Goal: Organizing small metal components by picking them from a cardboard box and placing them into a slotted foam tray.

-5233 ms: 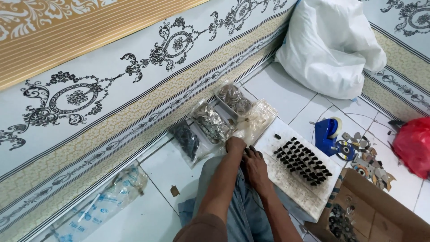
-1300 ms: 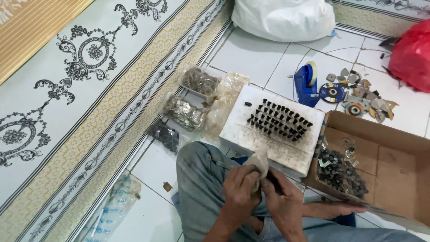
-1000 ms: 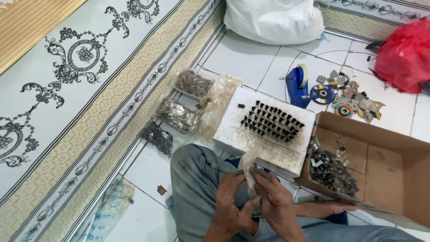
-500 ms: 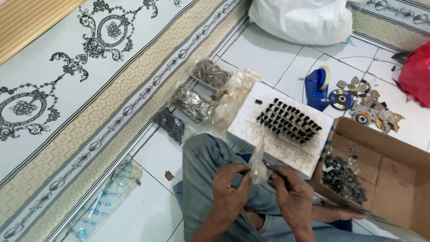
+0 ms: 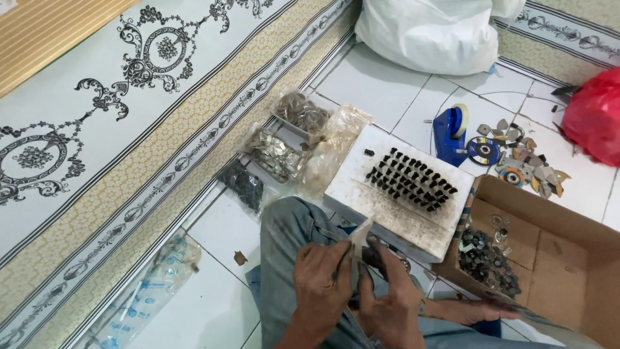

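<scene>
While the left hand and right hand pinch a small pale plastic bag together above the denim-clad knee, a white foam block studded with black pegs rests ahead on the white tiled floor, beside a cardboard box.

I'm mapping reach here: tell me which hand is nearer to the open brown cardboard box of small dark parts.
The right hand. It is over the lap, just left of the open brown cardboard box in the picture. The left hand lies beyond it, farther from the box.
</scene>
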